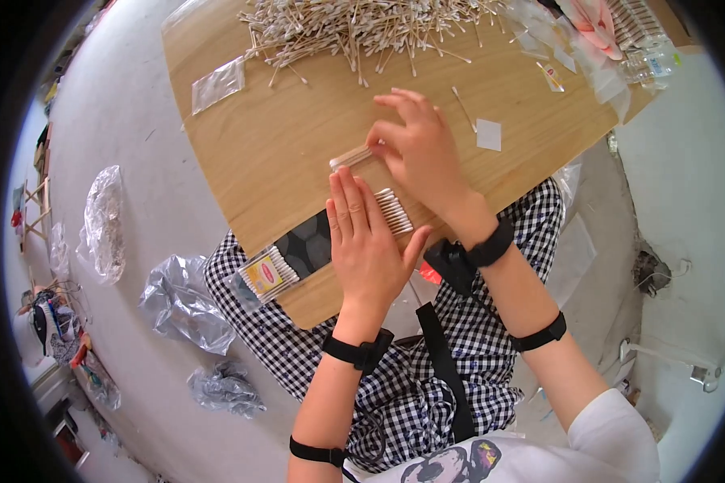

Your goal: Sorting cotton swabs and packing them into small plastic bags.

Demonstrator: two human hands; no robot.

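My left hand [364, 245] lies flat with its fingers stretched out, over the end of a row of cotton swabs [394, 212] lined up side by side. Its fingertips reach a few more swabs [351, 158] lying just beyond them. The thumb and forefinger of my right hand [421, 149] are pinched at the far end of those few swabs, with the other fingers bent above. Under and left of my left hand runs a dark patterned strip [304, 243]. A clear packet of swabs with a yellow and red label [267, 274] lies at its left end.
A large heap of loose swabs [362, 32] covers the far side of the wooden table [266, 153]. A clear bag [217, 85] lies at left. A single swab [464, 109] and a white paper square [488, 135] lie at right. Plastic bags [187, 302] are on the floor.
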